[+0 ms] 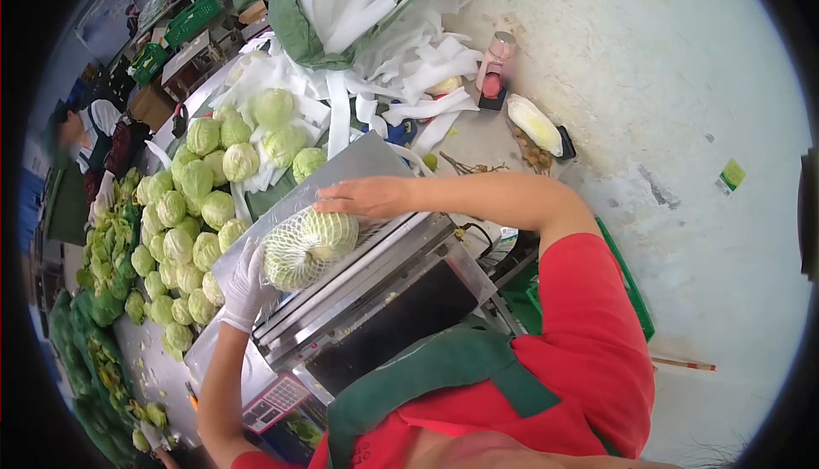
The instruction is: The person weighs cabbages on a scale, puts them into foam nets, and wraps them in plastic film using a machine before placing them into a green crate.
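Two pale green cabbages in a white mesh net [309, 247] lie side by side on the metal wrapping machine [375, 251]. My left hand [248, 288], in a white glove, holds the near left side of the netted cabbages, its fingers partly hidden. At the far right side, my bare right hand [368, 197] rests against them with fingers extended, so they sit between both hands. A sheet of clear film [363, 162] seems to stretch behind the cabbages over the machine's edge.
Many loose cabbages [183, 239] are heaped on the table at left. White foam strips [444, 64] spill from a green sack [294, 13]. A pink bottle [496, 64] and a Chinese cabbage [534, 124] are beyond my right arm. A co-worker [98, 128] stands at far left.
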`<state>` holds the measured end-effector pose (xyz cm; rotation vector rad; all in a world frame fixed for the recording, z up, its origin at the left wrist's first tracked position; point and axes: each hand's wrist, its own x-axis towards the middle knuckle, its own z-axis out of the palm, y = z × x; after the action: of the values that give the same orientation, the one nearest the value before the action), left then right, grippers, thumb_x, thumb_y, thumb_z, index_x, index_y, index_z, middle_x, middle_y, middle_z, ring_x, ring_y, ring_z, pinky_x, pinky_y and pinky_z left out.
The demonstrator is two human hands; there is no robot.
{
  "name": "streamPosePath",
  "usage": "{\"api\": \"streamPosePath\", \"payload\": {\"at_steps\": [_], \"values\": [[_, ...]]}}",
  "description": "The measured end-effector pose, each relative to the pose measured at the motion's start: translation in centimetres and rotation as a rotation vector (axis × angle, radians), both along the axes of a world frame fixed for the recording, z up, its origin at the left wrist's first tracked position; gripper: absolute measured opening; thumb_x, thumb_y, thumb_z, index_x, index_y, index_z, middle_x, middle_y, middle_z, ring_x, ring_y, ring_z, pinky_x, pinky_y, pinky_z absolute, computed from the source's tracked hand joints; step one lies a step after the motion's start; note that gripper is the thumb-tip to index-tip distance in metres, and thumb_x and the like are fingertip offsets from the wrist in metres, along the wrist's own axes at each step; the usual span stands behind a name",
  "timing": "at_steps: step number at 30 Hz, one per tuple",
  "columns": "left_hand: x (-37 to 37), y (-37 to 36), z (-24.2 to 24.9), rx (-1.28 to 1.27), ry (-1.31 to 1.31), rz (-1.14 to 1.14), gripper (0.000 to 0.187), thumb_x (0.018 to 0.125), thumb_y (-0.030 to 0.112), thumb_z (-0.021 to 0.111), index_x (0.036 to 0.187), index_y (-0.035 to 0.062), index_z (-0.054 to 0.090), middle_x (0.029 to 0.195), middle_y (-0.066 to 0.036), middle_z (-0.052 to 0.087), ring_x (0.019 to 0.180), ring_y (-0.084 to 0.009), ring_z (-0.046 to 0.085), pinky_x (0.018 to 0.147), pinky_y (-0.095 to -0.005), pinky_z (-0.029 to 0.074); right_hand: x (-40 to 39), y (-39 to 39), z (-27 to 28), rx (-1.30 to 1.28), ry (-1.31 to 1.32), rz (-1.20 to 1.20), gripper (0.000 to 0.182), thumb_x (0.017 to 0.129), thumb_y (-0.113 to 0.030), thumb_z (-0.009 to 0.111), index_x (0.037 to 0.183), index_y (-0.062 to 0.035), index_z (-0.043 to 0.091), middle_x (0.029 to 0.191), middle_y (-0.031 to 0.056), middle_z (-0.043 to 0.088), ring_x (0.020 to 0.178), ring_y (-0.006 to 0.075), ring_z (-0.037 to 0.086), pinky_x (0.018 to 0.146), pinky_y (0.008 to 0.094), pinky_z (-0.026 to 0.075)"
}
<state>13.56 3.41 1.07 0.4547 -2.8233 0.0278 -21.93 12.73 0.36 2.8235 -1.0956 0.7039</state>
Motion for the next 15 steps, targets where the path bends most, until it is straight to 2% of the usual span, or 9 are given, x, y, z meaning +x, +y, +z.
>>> {"api": "streamPosePath", "payload": {"at_steps": [1, 2, 6, 8, 10, 11, 13, 14, 15], "values": [[-0.7, 0.8, -0.5, 0.280, 0.115, 0.043, 0.081, 0.065, 0.009, 0.077, 0.135, 0.0019, 0.037, 0.132, -0.023, 0.047, 0.119, -0.0359, 0.050, 0.098, -0.0386, 0.042, 0.4, 0.0, -0.5, 0.164, -0.254, 0.059, 0.075, 0.082, -0.020, 0.066, 0.144, -0.0178, 0.023, 0.127, 0.0165, 0.048, 0.106, 0.0377, 0.055, 0.093, 0.0410, 0.045], [-1.0, 1.2, -1.2, 0.560, 0.230, 0.088, 0.082, 0.066, 0.011, 0.079, 0.135, -0.0005, 0.035, 0.131, -0.023, 0.049, 0.118, -0.0352, 0.051, 0.098, -0.0376, 0.042, 0.6, 0.0, -0.5, 0.165, -0.256, 0.056, 0.075, 0.082, -0.020, 0.066, 0.144, -0.0178, 0.023, 0.127, 0.0165, 0.048, 0.106, 0.0377, 0.055, 0.093, 0.0410, 0.045], [-1.8, 1.7, 0.2, 0.874, 0.429, 0.162, 0.086, 0.070, 0.018, 0.081, 0.137, -0.0025, 0.032, 0.128, -0.016, 0.052, 0.116, -0.0263, 0.052, 0.097, -0.0356, 0.043, 0.9, 0.2, -0.1, 0.489, -0.486, -0.083, 0.083, 0.079, -0.032, 0.071, 0.143, -0.0147, 0.022, 0.121, 0.0189, 0.052, 0.102, 0.0363, 0.058, 0.089, 0.0397, 0.048], [-1.7, 1.5, 1.2, 1.350, 0.603, 0.259, 0.083, 0.076, 0.024, 0.077, 0.140, -0.0006, 0.030, 0.128, -0.014, 0.051, 0.118, -0.0231, 0.050, 0.099, -0.0346, 0.041, 1.0, 0.2, 1.3, 0.598, -0.580, -0.187, 0.082, 0.080, -0.037, 0.070, 0.142, -0.0138, 0.022, 0.117, 0.0191, 0.054, 0.098, 0.0348, 0.061, 0.084, 0.0386, 0.051], [-0.2, 0.9, 1.8, 1.718, 0.384, 0.431, 0.079, 0.080, 0.032, 0.072, 0.139, 0.0003, 0.031, 0.132, -0.014, 0.048, 0.116, -0.0219, 0.052, 0.093, -0.0305, 0.046, 1.3, 0.3, 3.3, 1.275, -0.911, -0.233, 0.070, 0.086, -0.047, 0.061, 0.136, -0.0085, 0.029, 0.110, 0.0183, 0.058, 0.083, 0.0293, 0.066, 0.064, 0.0339, 0.056], [-0.3, 1.6, 1.3, 1.727, 0.383, 0.437, 0.079, 0.080, 0.032, 0.072, 0.139, 0.0003, 0.031, 0.132, -0.014, 0.048, 0.116, -0.0219, 0.052, 0.093, -0.0305, 0.046, 1.2, 0.5, 2.9, 1.286, -0.911, -0.235, 0.070, 0.086, -0.047, 0.061, 0.136, -0.0085, 0.029, 0.110, 0.0183, 0.058, 0.083, 0.0293, 0.066, 0.064, 0.0339, 0.056], [-1.7, 2.9, 0.6, 2.237, 0.639, 0.419, 0.066, 0.087, 0.033, 0.063, 0.137, 0.0010, 0.034, 0.127, -0.013, 0.052, 0.109, -0.0210, 0.057, 0.082, -0.0292, 0.053, 0.9, 0.5, 2.9, 1.762, -1.016, -0.232, 0.064, 0.090, -0.054, 0.049, 0.128, -0.0037, 0.038, 0.108, 0.0166, 0.060, 0.073, 0.0242, 0.067, 0.050, 0.0295, 0.054], [-2.2, 3.5, 0.7, 2.244, 0.643, 0.422, 0.066, 0.087, 0.033, 0.063, 0.137, 0.0010, 0.034, 0.127, -0.013, 0.052, 0.109, -0.0210, 0.057, 0.082, -0.0292, 0.053, 1.1, 0.8, 3.1, 1.769, -1.012, -0.236, 0.064, 0.090, -0.054, 0.049, 0.128, -0.0037, 0.038, 0.108, 0.0166, 0.060, 0.073, 0.0242, 0.067, 0.050, 0.0295, 0.054], [-2.8, 3.7, 1.1, 1.569, 0.495, 0.077, 0.062, 0.089, 0.030, 0.061, 0.137, 0.0019, 0.034, 0.124, -0.012, 0.055, 0.102, -0.0208, 0.060, 0.077, -0.0288, 0.054, 1.3, 1.1, 3.3, 1.789, -0.995, -0.321, 0.059, 0.091, -0.054, 0.047, 0.127, -0.0063, 0.042, 0.099, 0.0136, 0.062, 0.069, 0.0236, 0.066, 0.053, 0.0309, 0.054]]}}
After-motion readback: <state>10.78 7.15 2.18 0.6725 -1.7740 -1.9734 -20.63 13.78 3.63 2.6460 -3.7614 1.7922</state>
